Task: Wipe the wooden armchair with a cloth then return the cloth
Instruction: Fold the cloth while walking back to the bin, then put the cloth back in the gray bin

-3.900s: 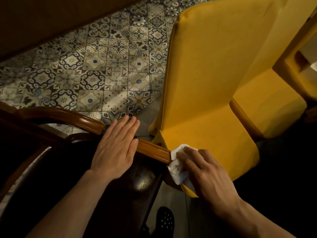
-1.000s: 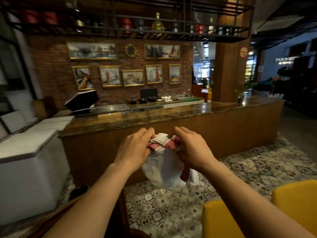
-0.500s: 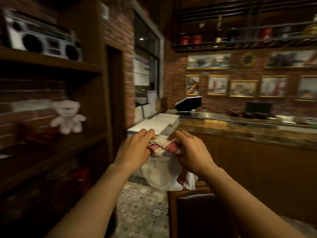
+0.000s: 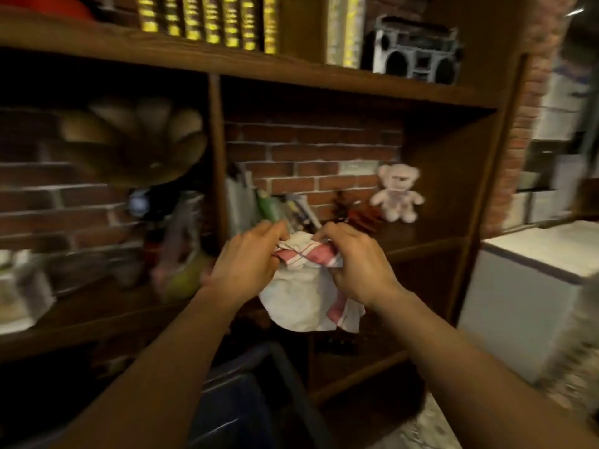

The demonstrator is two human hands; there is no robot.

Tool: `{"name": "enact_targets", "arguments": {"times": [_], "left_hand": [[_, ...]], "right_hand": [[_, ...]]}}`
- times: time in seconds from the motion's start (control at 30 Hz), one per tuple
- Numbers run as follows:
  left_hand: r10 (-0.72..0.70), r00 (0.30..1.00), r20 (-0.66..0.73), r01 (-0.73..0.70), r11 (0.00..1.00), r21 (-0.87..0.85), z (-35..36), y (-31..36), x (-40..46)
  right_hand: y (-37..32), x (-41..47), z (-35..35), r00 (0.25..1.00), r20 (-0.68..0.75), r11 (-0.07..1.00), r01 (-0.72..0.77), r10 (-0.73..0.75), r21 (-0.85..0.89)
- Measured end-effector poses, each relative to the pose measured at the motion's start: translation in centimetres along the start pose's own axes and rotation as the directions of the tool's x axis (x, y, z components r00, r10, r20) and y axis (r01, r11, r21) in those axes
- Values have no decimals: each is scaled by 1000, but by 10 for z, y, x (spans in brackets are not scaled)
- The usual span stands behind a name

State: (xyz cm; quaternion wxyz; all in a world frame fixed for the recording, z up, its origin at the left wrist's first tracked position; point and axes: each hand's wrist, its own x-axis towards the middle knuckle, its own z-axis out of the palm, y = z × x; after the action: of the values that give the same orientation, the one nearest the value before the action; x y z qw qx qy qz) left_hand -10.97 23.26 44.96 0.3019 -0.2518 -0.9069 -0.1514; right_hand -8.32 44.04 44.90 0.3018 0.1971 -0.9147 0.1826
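Observation:
A white cloth (image 4: pixel 299 296) with red stripes hangs in front of me at chest height. My left hand (image 4: pixel 248 260) pinches its top edge on the left and my right hand (image 4: pixel 356 264) pinches it on the right, so the cloth bunches between them and droops below. Both hands are held before a dark wooden shelf unit (image 4: pixel 324 82) with a brick back wall. The wooden armchair is not in view.
On the shelf board (image 4: pixel 418 236) behind the cloth stand a pale teddy bear (image 4: pixel 397 196), leaning books (image 4: pixel 259 205) and a dark red ornament. A gramophone horn (image 4: pixel 136 144) fills the left bay. A boombox (image 4: pixel 418 51) sits higher up. A white cabinet (image 4: pixel 534 286) stands at right; a dark bin (image 4: pixel 246 400) below.
My view has swung left from the bar counter to face the shelf unit, which is now close. Both hands keep the same grip on the cloth.

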Motion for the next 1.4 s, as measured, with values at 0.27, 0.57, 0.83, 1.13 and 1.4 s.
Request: {"name": "enact_targets", "arguments": {"times": [0.27,0.57,0.83,1.13,1.4], "left_hand": [[-255,967,4,245,932,267,-68,-94,-89],[-436,900,27,401,849,344,-55,-123,-159],[-565,811,148,515,812,276,18,-162,-245],[-648,622,439,605,754,256,129,-187,-373],[-612,431,664,586,749,309,204,-175,-462]], "right_hand": [[-102,40,93,963,104,941,213,-248,263],[-133,28,168,923,167,876,256,-347,410],[-142,-30,259,862,404,911,144,-307,385],[-142,-142,380,682,702,947,-42,-205,317],[-127,-246,442,450,879,986,33,-160,162]]}}
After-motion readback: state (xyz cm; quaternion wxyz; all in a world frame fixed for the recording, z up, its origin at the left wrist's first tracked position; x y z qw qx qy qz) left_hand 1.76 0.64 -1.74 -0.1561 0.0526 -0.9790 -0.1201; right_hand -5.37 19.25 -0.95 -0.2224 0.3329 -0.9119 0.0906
